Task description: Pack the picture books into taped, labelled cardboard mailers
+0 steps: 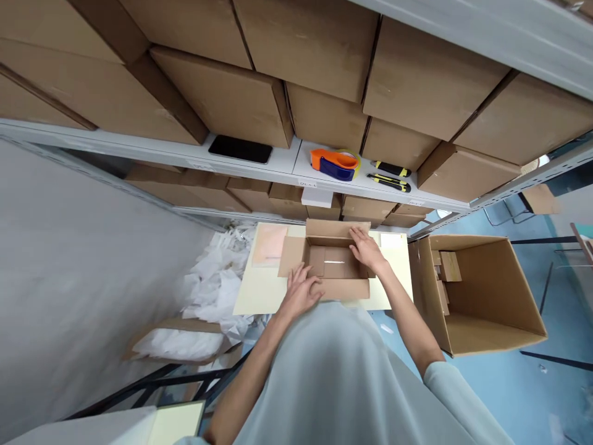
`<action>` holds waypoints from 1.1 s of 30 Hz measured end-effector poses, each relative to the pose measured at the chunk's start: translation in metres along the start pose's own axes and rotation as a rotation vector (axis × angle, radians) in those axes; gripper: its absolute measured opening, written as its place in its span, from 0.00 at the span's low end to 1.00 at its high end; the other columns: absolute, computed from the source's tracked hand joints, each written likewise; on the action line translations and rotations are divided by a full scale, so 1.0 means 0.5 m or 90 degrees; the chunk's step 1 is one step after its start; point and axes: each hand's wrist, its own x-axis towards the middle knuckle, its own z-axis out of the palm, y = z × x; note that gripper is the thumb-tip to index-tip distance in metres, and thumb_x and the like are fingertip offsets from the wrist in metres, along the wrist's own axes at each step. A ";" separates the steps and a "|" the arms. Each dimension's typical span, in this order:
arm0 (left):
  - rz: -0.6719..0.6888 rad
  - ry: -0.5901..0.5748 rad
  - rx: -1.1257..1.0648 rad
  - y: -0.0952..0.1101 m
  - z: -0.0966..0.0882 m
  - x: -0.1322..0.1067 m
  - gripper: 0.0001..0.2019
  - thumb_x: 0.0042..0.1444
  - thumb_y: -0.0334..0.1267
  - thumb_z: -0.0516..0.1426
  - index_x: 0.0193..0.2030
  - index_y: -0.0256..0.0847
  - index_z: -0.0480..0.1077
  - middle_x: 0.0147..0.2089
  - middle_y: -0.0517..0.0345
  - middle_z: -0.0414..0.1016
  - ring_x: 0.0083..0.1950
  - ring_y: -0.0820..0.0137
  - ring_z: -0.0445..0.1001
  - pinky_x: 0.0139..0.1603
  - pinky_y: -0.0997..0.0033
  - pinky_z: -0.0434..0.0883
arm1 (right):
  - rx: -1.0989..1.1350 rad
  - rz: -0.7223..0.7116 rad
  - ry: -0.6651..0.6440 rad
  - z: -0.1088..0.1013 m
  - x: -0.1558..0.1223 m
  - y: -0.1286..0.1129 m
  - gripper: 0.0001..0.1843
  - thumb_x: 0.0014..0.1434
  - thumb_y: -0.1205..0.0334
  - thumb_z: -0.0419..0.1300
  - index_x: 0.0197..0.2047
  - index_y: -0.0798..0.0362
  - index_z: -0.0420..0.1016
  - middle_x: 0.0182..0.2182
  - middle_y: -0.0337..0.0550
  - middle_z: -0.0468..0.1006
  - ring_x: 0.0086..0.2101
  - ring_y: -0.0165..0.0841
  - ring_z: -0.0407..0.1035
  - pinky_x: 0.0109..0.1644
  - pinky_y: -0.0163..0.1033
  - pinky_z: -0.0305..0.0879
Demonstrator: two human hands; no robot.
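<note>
A small cardboard box [345, 288] lies in front of me with its flaps folded outward. A short white strip shows on its bottom, and I see nothing else inside. My left hand [301, 292] rests at the near left corner, fingers spread over the edge and flap. At the far right corner is my right hand [367, 248], its fingers stretched out against the wall and flap; it partly hides the right flap. Under the box is a pale yellow board [396, 278], with a pinkish sheet [269, 244] to the left.
Shelves above hold several closed cartons [306, 43], a black phone [239, 149], an orange and blue tape dispenser [336, 164] and two utility knives [391, 176]. A large open carton [491, 334] stands at right with small boxes inside. Crumpled white paper [215, 278] heaps at left.
</note>
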 end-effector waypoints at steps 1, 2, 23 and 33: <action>-0.008 -0.005 0.011 -0.010 0.010 -0.005 0.11 0.57 0.41 0.68 0.46 0.47 0.81 0.72 0.41 0.74 0.80 0.37 0.62 0.80 0.25 0.51 | -0.031 0.027 -0.006 0.005 0.013 0.007 0.35 0.72 0.64 0.57 0.80 0.54 0.65 0.80 0.54 0.60 0.78 0.52 0.55 0.80 0.62 0.56; -0.016 -0.010 0.013 -0.018 0.020 -0.008 0.13 0.57 0.38 0.68 0.49 0.47 0.81 0.71 0.41 0.75 0.79 0.39 0.63 0.81 0.24 0.48 | -0.060 0.053 -0.015 0.012 0.024 0.014 0.32 0.72 0.66 0.57 0.78 0.55 0.68 0.79 0.56 0.63 0.77 0.52 0.58 0.80 0.61 0.56; 0.029 -0.063 -0.105 -0.021 0.018 0.012 0.16 0.60 0.25 0.59 0.49 0.47 0.82 0.54 0.48 0.85 0.62 0.51 0.79 0.81 0.36 0.56 | -0.159 0.143 -0.031 0.054 0.031 0.001 0.26 0.71 0.72 0.50 0.67 0.62 0.76 0.65 0.68 0.80 0.70 0.49 0.69 0.83 0.63 0.39; -0.338 0.168 -0.132 -0.346 -0.160 0.092 0.18 0.69 0.38 0.58 0.63 0.38 0.75 0.64 0.42 0.79 0.61 0.55 0.80 0.66 0.55 0.76 | 0.028 -0.054 -0.001 0.203 0.084 -0.418 0.26 0.80 0.60 0.46 0.73 0.55 0.73 0.76 0.59 0.67 0.75 0.46 0.62 0.80 0.54 0.60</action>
